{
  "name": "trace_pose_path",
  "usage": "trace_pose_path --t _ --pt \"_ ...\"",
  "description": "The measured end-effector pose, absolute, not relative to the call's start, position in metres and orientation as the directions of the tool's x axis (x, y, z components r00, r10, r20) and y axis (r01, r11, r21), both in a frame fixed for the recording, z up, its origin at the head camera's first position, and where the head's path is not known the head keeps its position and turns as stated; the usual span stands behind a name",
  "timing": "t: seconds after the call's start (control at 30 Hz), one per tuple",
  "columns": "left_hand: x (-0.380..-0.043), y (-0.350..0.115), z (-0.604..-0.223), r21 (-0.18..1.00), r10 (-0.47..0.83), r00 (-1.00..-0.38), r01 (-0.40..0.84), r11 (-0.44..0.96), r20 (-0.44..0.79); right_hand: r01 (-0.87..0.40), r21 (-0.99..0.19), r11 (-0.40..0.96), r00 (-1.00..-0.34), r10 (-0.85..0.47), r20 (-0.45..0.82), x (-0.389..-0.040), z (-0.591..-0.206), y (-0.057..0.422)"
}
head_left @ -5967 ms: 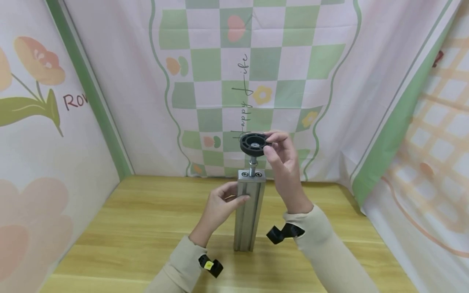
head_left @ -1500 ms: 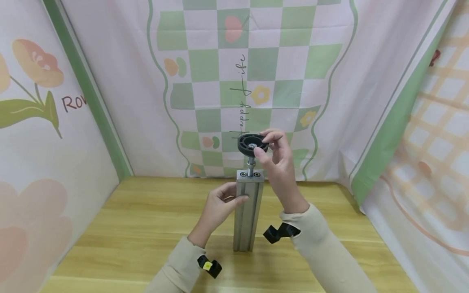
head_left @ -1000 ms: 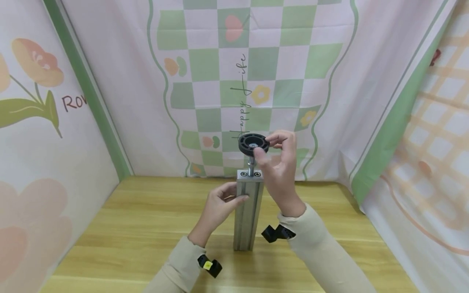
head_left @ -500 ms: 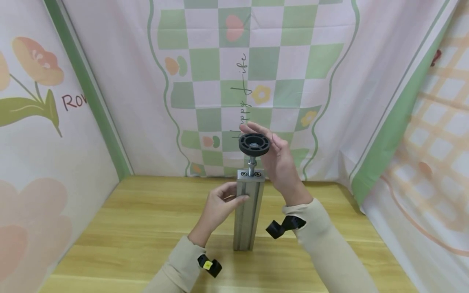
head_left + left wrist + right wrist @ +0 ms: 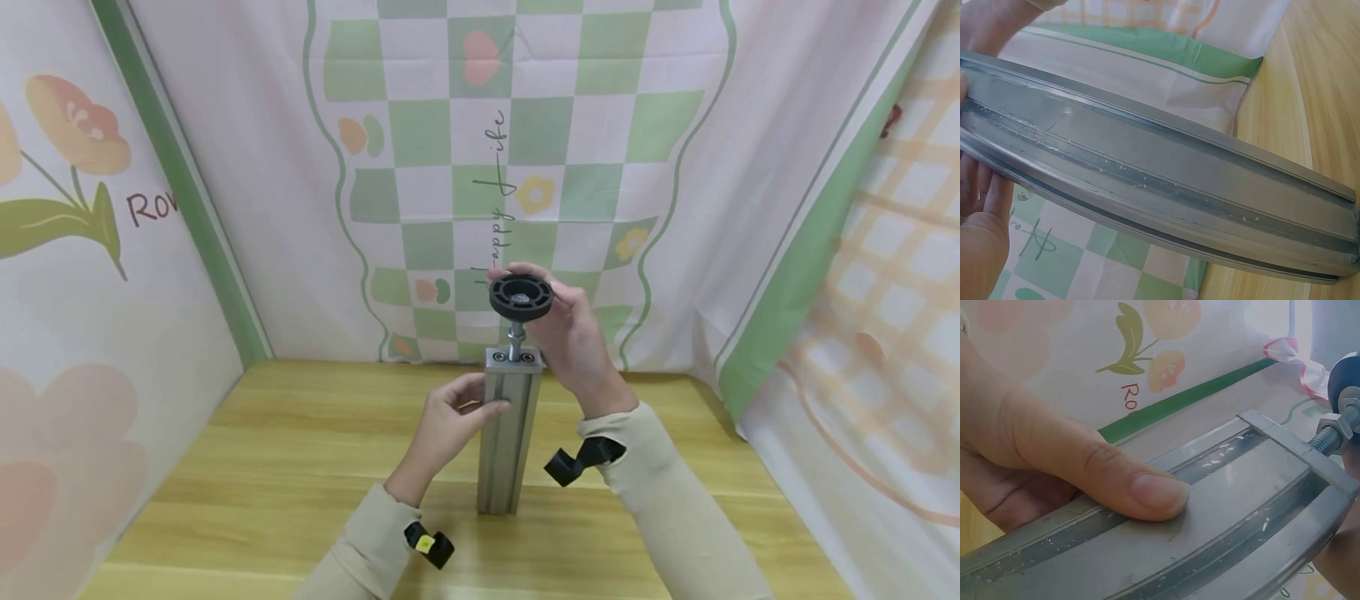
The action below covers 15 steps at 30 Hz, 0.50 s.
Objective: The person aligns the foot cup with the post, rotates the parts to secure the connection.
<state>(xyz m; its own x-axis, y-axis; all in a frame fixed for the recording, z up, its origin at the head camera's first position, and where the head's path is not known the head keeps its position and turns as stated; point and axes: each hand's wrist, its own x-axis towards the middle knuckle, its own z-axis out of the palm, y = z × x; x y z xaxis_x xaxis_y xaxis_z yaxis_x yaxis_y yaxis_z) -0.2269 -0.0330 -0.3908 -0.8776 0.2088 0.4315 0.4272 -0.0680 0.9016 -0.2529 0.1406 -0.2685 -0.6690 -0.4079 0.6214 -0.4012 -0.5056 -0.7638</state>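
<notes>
An upright aluminium extrusion profile [image 5: 508, 442] stands on the wooden table, its steel end plate carrying two screws. From the plate rises a threaded stud with a nut [image 5: 1335, 432], topped by a black levelling foot [image 5: 520, 310] with its hollow side up. My left hand [image 5: 448, 421] grips the profile's upper part, its thumb across the near face; the right wrist view shows that thumb [image 5: 1154, 494] up close. My right hand [image 5: 573, 342] curls its fingers round the far and right rim of the levelling foot. Part of those fingers is hidden behind the foot.
The wooden table [image 5: 300, 467] runs back to a checked cloth backdrop [image 5: 480, 133]. Printed curtains hang at the left [image 5: 82, 292] and right [image 5: 877, 333]. A black camera mount sits at each wrist.
My right hand has left its thumb-and-finger pinch at the foot's right edge and reached behind the foot. Its fingers have since settled lower against the rim. My left hand keeps its place.
</notes>
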Motion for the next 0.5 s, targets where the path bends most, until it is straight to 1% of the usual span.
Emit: trace_pose_path --t 0.1,0.27,0.4,0.5 --pt "-0.2269 -0.0328 -0.3906 0.900 0.209 -0.876 0.430 -0.072 0.435 -0.420 -0.757 -0.501 -0.667 -0.395 0.632 -0.2536 -0.2695 0.1405" --pt "-0.2269 -0.0329 -0.3912 0.899 0.208 -0.875 0.431 -0.074 0.436 -0.456 -0.748 -0.482 -0.682 -0.351 0.642 -0.2534 -0.2725 0.1401" --pt "-0.2274 -0.0329 -0.3923 0.900 0.209 -0.876 0.429 -0.074 0.435 -0.509 -0.727 -0.461 -0.696 -0.277 0.663 -0.2504 -0.2748 0.1391" --pt "-0.2274 -0.0328 -0.3926 0.899 0.208 -0.875 0.431 -0.075 0.437 -0.584 -0.687 -0.432 -0.683 -0.196 0.704 -0.2473 -0.2771 0.1373"
